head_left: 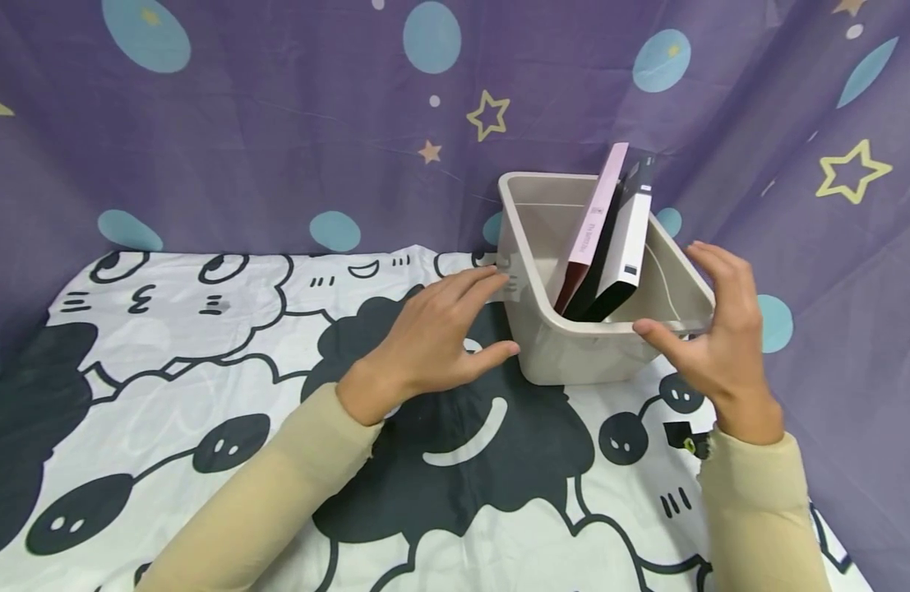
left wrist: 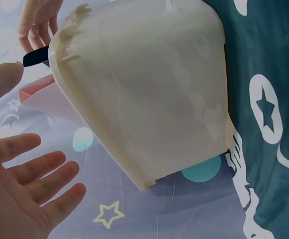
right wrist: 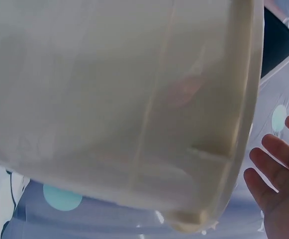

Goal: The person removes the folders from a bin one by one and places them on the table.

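A beige plastic bin stands at the back right, against the purple curtain. Inside it lean a pink-spined book and a black book with a white spine, side by side, their tops above the rim. My left hand is beside the bin's left wall, fingers extended and thumb apart. Near the front right corner is my right hand, thumb close to the rim; whether it touches is hard to tell. Both wrist views show spread fingers beside the bin, holding nothing.
A sheet with black-and-white cartoon sheep covers the surface. Behind and to the right hangs a purple curtain with stars and blue ovals. A small dark item or mark lies near the right sleeve.
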### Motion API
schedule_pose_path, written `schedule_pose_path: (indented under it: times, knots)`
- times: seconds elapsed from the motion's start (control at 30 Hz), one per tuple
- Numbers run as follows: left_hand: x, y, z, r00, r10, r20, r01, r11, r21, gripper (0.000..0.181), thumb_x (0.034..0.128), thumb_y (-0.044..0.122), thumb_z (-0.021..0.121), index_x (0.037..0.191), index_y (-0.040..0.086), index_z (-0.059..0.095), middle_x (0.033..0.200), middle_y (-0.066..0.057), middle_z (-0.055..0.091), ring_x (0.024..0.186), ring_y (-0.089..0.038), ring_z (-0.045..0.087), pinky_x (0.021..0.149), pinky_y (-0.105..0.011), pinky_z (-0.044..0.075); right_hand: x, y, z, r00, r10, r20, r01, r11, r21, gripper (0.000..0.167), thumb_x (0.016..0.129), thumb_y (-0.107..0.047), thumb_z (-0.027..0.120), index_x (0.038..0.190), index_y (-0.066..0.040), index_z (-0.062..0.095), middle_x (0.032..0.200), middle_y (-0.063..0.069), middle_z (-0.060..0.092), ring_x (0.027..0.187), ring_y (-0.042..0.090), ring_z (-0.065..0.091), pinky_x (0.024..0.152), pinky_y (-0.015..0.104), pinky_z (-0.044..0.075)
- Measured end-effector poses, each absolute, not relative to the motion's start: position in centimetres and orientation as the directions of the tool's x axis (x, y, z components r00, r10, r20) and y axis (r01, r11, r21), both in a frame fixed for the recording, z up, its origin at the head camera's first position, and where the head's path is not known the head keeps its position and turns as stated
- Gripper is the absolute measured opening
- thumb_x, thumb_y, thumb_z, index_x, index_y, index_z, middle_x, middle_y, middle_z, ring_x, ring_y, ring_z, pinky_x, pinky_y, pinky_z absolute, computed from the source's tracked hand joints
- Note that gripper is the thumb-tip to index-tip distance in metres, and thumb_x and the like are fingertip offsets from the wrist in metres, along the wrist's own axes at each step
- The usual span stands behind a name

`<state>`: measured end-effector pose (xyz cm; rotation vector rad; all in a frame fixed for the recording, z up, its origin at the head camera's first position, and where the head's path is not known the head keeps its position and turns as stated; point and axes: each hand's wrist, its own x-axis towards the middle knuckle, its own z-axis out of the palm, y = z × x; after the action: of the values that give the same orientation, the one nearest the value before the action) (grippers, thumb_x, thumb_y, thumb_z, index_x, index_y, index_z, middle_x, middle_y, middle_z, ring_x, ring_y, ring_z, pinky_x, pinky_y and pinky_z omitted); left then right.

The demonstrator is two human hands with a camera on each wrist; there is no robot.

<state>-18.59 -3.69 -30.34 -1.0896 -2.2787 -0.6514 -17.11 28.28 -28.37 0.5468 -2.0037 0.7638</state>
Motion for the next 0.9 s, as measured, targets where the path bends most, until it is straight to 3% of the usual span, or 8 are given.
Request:
schedule_pose_path:
  times: [0.37, 0.73, 0.9]
  knots:
    - [-18.6, -2.7, -30.1, -0.530, 0.561, 0.636, 0.816, 0.541, 0.203, 0.069, 0.0842, 0.048, 0.067, 0.136, 0.006, 0.049, 0.136, -0.013, 0.050, 0.125, -0.025, 0.048, 0.100, -0.040, 0.042, -17.7, 30.6, -28.9, -0.580, -0.103, 0.808, -0.608, 0.715, -0.345, 0.099, 0.060, -0.069, 0.076, 0.134, -0.007, 0.053, 0.131, 0.015, 0.053, 0.121, 0.028, 0.045, 0.102, 0.027, 0.032]
    - [-19.0, -1.8, -29.9, -0.504, 0.566, 0.652, 0.835, 0.514, 0.198, 0.068, 0.0849, 0.049, 0.065, 0.135, 0.006, 0.050, 0.133, -0.010, 0.052, 0.122, -0.022, 0.050, 0.098, -0.036, 0.042, -17.9, 31.9, -29.3, -0.645, -0.104, 0.757, -0.577, 0.716, -0.393, 0.096, 0.055, -0.049, 0.087, 0.135, -0.010, 0.052, 0.136, 0.010, 0.050, 0.127, 0.022, 0.041, 0.104, 0.025, 0.028]
    - [-19.1, -1.4, -29.7, -0.502, 0.564, 0.656, 0.837, 0.507, 0.204, 0.068, 0.0848, 0.049, 0.065, 0.135, 0.006, 0.050, 0.132, -0.010, 0.052, 0.119, -0.022, 0.052, 0.097, -0.036, 0.043, -17.7, 32.2, -29.3, -0.706, -0.110, 0.700, -0.530, 0.738, -0.418, 0.094, 0.055, -0.035, 0.090, 0.138, -0.017, 0.050, 0.141, 0.010, 0.045, 0.130, 0.019, 0.037, 0.104, 0.028, 0.027]
